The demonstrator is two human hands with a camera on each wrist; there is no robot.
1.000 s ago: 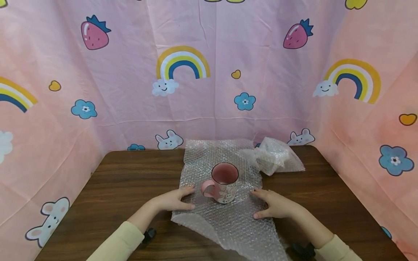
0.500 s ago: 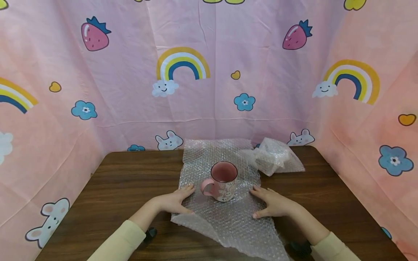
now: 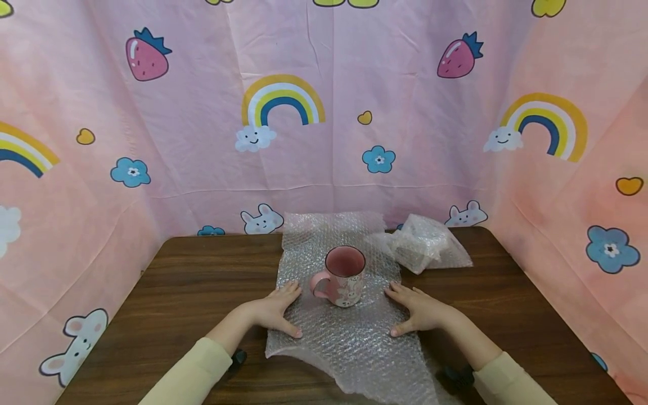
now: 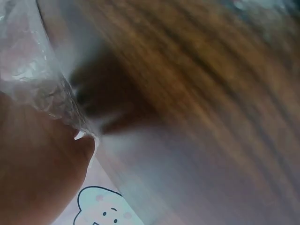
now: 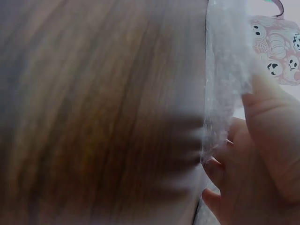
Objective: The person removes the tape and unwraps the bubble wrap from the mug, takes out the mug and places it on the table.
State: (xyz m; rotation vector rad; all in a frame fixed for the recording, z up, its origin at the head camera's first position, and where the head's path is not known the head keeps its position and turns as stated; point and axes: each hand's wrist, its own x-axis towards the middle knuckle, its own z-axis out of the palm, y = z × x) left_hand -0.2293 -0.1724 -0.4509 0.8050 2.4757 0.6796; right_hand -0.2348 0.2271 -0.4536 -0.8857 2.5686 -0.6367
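Observation:
A pink mug (image 3: 348,288) with cartoon figures stands upright on a sheet of bubble wrap (image 3: 349,337), its handle toward the left. My left hand (image 3: 273,311) rests on the sheet's left edge, thumb spread from the fingers. At the right edge my right hand (image 3: 422,309) touches the wrap in a similar spread pose. Both hands stay apart from the mug. Part of the mug (image 5: 276,51) shows past the thumb in the right wrist view. The left wrist view shows my left hand (image 4: 42,168) against the wrap, with most fingers hidden.
A crumpled bubble wrap bundle (image 3: 422,244) lies at the table's back right, against the sheet. Brown wood table (image 3: 217,281) extends to both sides. A pink patterned cloth (image 3: 324,146) encloses the back and sides. Dark wrist devices (image 3: 458,376) sit under the forearms.
The bubble wrap and the mug on it have slid slightly away from me and a little left. Both hands have moved slightly forward with the sheet.

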